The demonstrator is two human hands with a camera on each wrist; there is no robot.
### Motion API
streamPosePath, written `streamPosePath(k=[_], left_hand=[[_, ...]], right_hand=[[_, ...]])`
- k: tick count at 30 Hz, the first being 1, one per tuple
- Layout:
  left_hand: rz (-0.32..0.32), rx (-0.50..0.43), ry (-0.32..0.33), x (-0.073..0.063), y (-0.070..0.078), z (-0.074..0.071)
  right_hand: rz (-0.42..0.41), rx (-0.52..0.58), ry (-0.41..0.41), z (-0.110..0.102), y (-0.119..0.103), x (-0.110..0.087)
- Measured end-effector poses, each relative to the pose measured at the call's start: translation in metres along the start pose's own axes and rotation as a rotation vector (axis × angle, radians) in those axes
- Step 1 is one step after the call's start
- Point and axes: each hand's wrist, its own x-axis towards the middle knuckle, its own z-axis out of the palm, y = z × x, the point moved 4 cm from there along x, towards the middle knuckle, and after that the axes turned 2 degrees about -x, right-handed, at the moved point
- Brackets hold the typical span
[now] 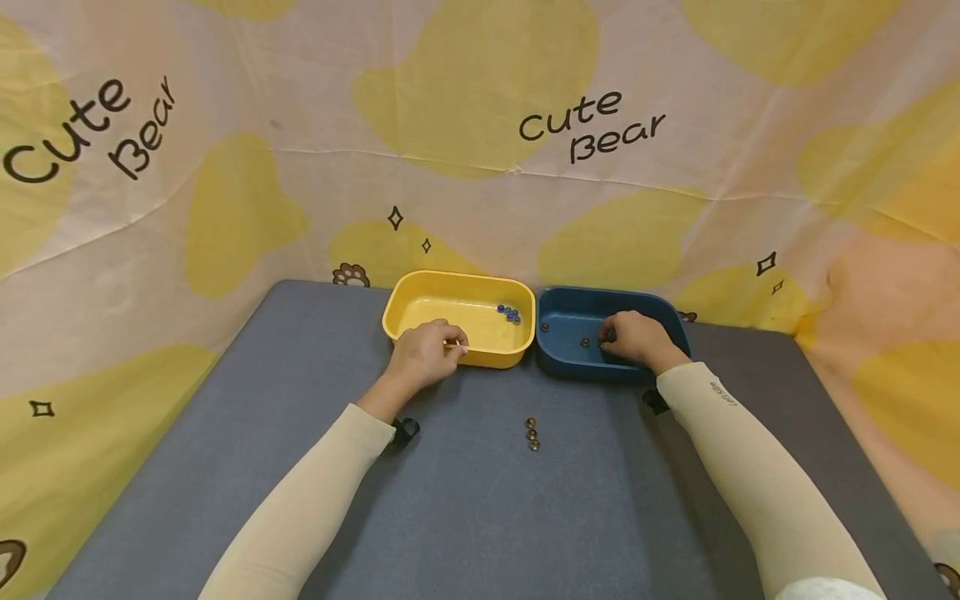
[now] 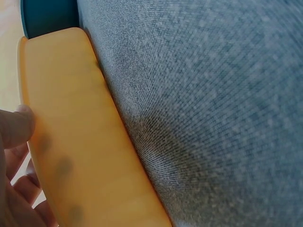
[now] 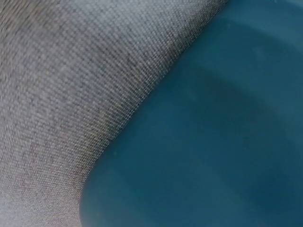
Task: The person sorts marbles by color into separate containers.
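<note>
My left hand is at the near rim of the yellow bin, pinching it with the thumb outside and the fingers over the inner side. The left wrist view shows that thumb on the rim. Several blue marbles lie at the right end inside this bin. My right hand reaches down into the blue bin, its fingertips low beside dark brownish marbles. Whether it holds one is hidden. The right wrist view shows only the blue bin's outer wall and the table.
Three brownish marbles stand in a short row on the grey cloth-covered table, in front of the bins. The two bins sit side by side near the back edge. Behind them hangs a patterned curtain.
</note>
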Motion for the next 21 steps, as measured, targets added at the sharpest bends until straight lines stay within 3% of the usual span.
streamPosePath(k=[21], left_hand=[[-0.001, -0.008, 0.0, -0.001, 0.0012, -0.001]], right_hand=[[0.046, 0.069, 0.027, -0.009, -0.0017, -0.0049]])
